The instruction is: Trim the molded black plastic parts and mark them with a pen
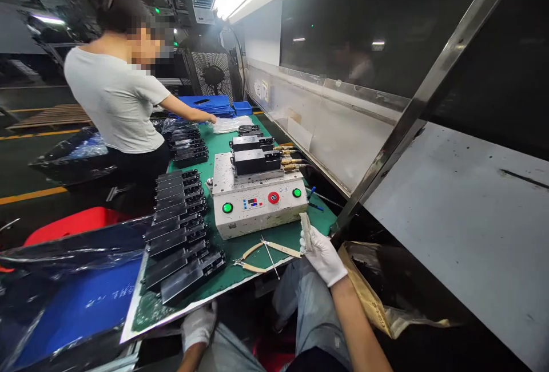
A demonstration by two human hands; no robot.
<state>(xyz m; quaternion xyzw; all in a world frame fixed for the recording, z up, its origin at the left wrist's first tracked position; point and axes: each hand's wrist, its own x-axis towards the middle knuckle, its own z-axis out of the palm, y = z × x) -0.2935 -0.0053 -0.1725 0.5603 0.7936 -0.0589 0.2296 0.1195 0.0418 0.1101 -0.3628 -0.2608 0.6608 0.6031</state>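
My right hand (323,254), in a white glove, is closed on a thin pale strip (305,231) above the near right part of the green table. Gloved in white too, my left hand (199,325) is low beside the table's front edge, its fingertips hidden or too dark to make out. Between the hands lie pliers with beige handles (253,253) and a thin metal tool (270,257). Behind them stands a white machine (257,203) with green and red buttons, a black part (257,161) on its top. A row of black parts (182,217) lines the table's left side.
Another person (118,91) in a white shirt reaches toward clear bags (231,125) at the table's far end. Blue sheets (206,106) and a blue tray (242,108) are beyond. A sloping metal post (412,114) and a brown sack (369,297) are on the right.
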